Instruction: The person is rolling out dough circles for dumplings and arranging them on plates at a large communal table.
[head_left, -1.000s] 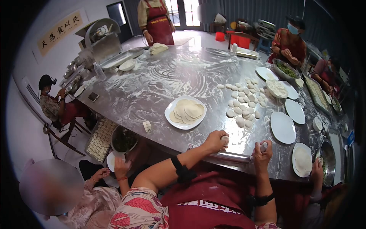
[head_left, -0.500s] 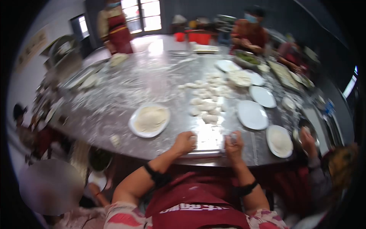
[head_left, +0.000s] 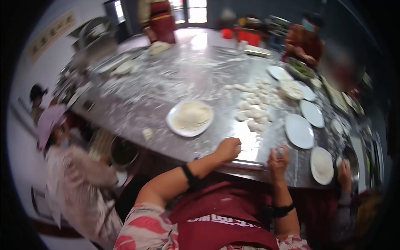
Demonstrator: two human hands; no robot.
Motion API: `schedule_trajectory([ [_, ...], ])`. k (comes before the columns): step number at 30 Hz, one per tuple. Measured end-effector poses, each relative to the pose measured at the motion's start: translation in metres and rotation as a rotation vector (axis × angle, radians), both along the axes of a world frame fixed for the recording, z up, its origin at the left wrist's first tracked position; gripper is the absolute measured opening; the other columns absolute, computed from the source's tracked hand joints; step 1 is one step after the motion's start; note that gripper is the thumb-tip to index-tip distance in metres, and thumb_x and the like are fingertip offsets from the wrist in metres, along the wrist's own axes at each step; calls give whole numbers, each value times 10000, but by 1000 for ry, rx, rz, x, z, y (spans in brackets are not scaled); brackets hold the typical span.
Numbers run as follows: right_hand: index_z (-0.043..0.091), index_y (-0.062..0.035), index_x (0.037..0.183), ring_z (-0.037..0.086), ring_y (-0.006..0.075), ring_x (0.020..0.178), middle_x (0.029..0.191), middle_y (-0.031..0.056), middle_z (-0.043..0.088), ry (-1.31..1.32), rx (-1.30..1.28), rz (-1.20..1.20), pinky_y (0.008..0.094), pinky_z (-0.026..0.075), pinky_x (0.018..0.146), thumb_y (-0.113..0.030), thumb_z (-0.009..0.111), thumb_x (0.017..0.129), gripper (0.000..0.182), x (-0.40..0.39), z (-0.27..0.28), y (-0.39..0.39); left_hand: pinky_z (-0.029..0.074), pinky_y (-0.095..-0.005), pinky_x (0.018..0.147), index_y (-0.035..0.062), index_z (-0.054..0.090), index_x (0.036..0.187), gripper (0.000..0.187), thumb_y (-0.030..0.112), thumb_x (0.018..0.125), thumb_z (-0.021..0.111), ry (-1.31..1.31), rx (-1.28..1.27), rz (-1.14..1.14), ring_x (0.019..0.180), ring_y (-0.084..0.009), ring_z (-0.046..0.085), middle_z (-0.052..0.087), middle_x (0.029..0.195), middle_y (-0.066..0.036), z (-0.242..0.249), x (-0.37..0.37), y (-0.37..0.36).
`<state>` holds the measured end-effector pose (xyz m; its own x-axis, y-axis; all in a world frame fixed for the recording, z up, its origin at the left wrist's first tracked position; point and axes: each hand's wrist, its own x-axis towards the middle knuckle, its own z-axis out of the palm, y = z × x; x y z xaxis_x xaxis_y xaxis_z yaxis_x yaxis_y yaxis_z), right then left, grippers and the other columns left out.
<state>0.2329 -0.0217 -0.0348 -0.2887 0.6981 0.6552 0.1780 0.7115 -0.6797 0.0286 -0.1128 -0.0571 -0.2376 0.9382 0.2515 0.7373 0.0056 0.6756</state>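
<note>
My left hand (head_left: pixel 229 150) is closed in a fist just above the near edge of the steel table (head_left: pixel 166 143). My right hand (head_left: pixel 278 159) is curled shut a short way to the right, at the same edge. A pale patch shows at the fingers of each hand, too blurred to name. Beyond the hands, several small floured dough pieces (head_left: pixel 255 111) lie in a loose cluster. Left of them stands a white plate (head_left: pixel 171 118) bearing a stack of flat dough wrappers (head_left: pixel 192 116).
White plates (head_left: pixel 299 131) stand to the right, one with pale dough (head_left: pixel 321 164) on it. A co-worker's hand (head_left: pixel 345 173) is at the right edge. Seated at left, a person in a pink cap (head_left: pixel 51 121) is beside a bowl of greens (head_left: pixel 124 151). Others stand across the table.
My view has turned left, so the table and plates sit further right and higher in the picture. More of the person at left shows. Both my hands remain closed at the table edge.
</note>
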Motion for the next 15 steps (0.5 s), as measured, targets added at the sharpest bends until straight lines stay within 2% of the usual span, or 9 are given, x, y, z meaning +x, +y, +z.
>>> schedule_trajectory([
  [1, 467, -62, 870, 494, 87, 451, 582, 10, 496, 73, -195, 37, 244, 371, 391, -5, 575, 838, 126, 0, 8, -6, 469, -435, 793, 16, 637, 934, 247, 176, 755, 581, -11, 9, 10, 875, -382, 597, 625, 898, -227, 7, 3, -3],
  [4, 457, -69, 856, 497, 83, 445, 593, 19, 482, 78, -315, 82, 249, 384, 397, -1, 583, 835, 145, 1, 14, -11, 466, -432, 781, 23, 639, 917, 230, 174, 750, 595, -51, -39, 33, 859, -380, 601, 624, 869, -224, 17, 6, -7],
  [7, 465, -61, 866, 478, 90, 442, 634, 29, 488, 120, -322, 126, 261, 372, 389, -7, 579, 841, 129, 1, 7, -8, 467, -432, 774, 22, 638, 921, 236, 176, 748, 593, -18, -34, 46, 845, -384, 601, 627, 874, -219, 13, 4, -8],
  [9, 477, -42, 879, 463, 107, 473, 644, 37, 490, 64, -242, 45, 268, 371, 417, -12, 572, 847, 104, 6, -25, 13, 468, -437, 765, 18, 634, 906, 229, 167, 740, 583, -25, -76, 73, 832, -380, 603, 630, 867, -212, 2, 1, -1],
  [11, 523, -2, 897, 489, 165, 604, 776, 110, 526, -56, -82, 4, 320, 426, 543, -3, 559, 841, 66, 5, 2, -6, 473, -442, 697, 22, 638, 869, 216, 169, 739, 548, 6, 81, 77, 762, -342, 619, 630, 792, -200, -26, -4, 2],
  [12, 500, -15, 935, 527, 263, 696, 913, 147, 492, -242, 691, -121, 354, 426, 513, 27, 571, 809, 151, 13, -30, 21, 471, -416, 644, 29, 650, 858, 219, 178, 740, 542, -32, -31, 37, 684, -307, 610, 628, 730, -168, -18, -5, 5],
  [13, 505, -15, 931, 513, 252, 615, 850, 135, 498, -237, 771, -185, 360, 422, 522, 21, 579, 801, 153, 7, -27, 17, 466, -396, 613, 36, 658, 846, 212, 177, 748, 533, -21, -84, 47, 638, -280, 597, 619, 686, -147, -7, -4, -1],
  [14, 508, -22, 919, 503, 259, 572, 774, 115, 502, 78, -102, 107, 346, 423, 531, 8, 596, 799, 151, 4, -19, 3, 470, -436, 714, 16, 661, 881, 227, 168, 761, 542, -75, -62, 74, 783, -370, 612, 635, 815, -209, 5, 4, -4],
  [15, 503, -35, 909, 519, 245, 576, 712, 101, 511, 117, -89, 92, 333, 423, 531, -10, 622, 796, 166, 4, -17, 3, 477, -416, 730, 22, 668, 924, 243, 174, 785, 541, -70, -98, 49, 807, -353, 624, 645, 852, -202, 22, 10, -7],
])
